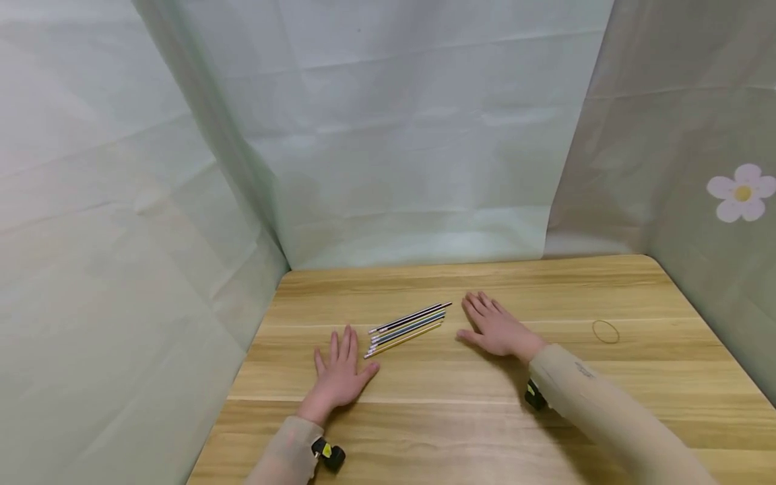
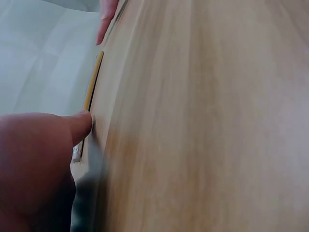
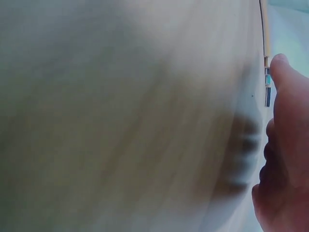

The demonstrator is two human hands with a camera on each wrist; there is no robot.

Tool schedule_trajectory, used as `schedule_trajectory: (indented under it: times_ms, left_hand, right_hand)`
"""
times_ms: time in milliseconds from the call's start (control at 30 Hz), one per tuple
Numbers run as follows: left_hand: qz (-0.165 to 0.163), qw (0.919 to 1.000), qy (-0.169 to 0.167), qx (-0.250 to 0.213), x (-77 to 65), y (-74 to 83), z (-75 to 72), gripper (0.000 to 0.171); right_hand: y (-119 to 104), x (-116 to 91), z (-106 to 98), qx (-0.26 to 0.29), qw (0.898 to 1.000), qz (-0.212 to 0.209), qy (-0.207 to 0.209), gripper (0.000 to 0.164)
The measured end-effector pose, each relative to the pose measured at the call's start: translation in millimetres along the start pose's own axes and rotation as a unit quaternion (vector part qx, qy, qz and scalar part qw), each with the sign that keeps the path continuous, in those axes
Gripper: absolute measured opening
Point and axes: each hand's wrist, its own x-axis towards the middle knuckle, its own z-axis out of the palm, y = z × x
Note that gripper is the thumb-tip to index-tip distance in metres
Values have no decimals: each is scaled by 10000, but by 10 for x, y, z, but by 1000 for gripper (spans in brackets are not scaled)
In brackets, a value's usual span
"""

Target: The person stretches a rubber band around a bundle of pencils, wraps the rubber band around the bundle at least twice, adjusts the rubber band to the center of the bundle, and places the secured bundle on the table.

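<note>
Several pencils lie side by side on the table, slanting up to the right, with their eraser ends at the left. Dark, blue and yellow barrels show among them. My left hand is flat with fingers spread, just left of the eraser ends. In the left wrist view its thumb overlaps a yellow pencil. Beyond the other ends, my right hand lies palm down with straight fingers. The right wrist view has its thumb close beside the pencil ends. Neither hand holds anything.
A thin rubber band lies on the wooden table, right of the right hand. Pale cloth walls enclose the table's back and sides, with a flower print on the right one. Each wrist wears a small black camera.
</note>
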Motion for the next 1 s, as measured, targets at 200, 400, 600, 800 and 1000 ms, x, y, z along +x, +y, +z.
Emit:
schedule_trajectory:
  times_ms: [200, 400, 600, 800, 1000]
  left_hand:
    - [-155, 9998, -159, 25, 25, 50, 13, 105]
    - [-327, 9992, -213, 62, 90, 109, 43, 100]
    - [-422, 9989, -174, 80, 95, 216, -13, 101]
    - [-291, 9993, 84, -198, 84, 265, -26, 106]
    - [-472, 9988, -100, -84, 108, 295, -17, 103]
  right_hand:
    - [36, 166, 44, 26, 9997, 209, -121, 93]
    - [16, 249, 38, -69, 9997, 210, -136, 95]
    - [0, 317, 62, -120, 9995, 254, -135, 96]
    - [-95, 358, 12, -286, 9989, 299, -233, 96]
    - [-130, 388, 28, -287, 9987, 329, -280, 98]
